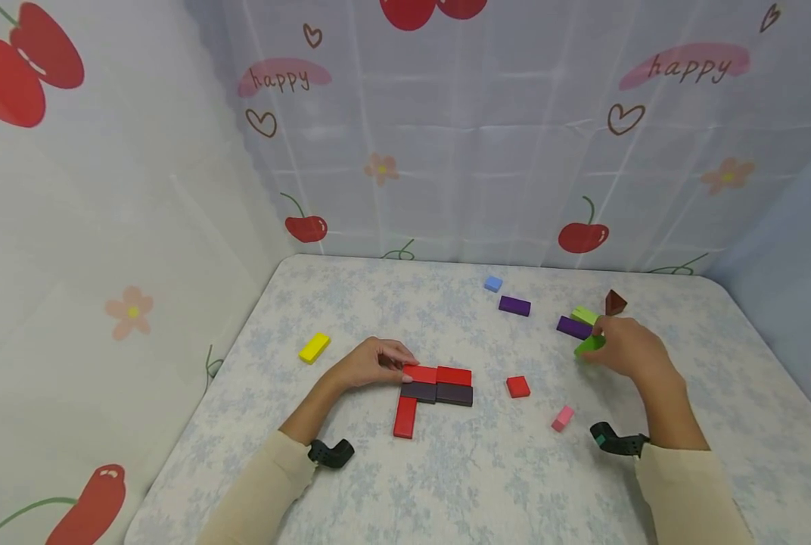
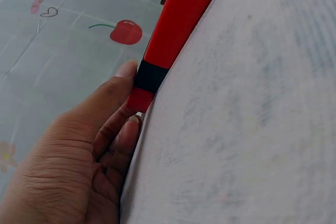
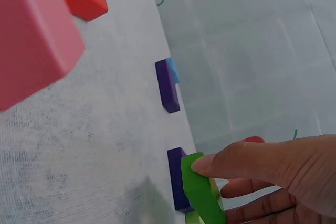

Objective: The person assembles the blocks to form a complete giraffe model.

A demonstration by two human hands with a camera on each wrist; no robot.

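Observation:
My left hand (image 1: 373, 363) is at the left end of a flat group of blocks, its thumb and fingers pinching the end of a red block (image 1: 421, 374). Another red block (image 1: 454, 376) lies beside it, with two black blocks (image 1: 454, 394) along their near side. A third red block (image 1: 405, 418) points toward me from the left black one. With its thumb on one face, my right hand (image 1: 629, 347) pinches a bright green block (image 3: 199, 184). That block overlaps a purple block (image 1: 573, 328) and a lighter green block (image 1: 585, 315) in the views.
A yellow block (image 1: 314, 348) lies to the left. Between the hands are a small red block (image 1: 517, 387) and a pink block (image 1: 563, 418). Farther back are a purple block (image 1: 514, 306), a blue block (image 1: 493, 284) and a brown pyramid-like block (image 1: 614, 303). Curtains (image 1: 460, 166) stand behind the table.

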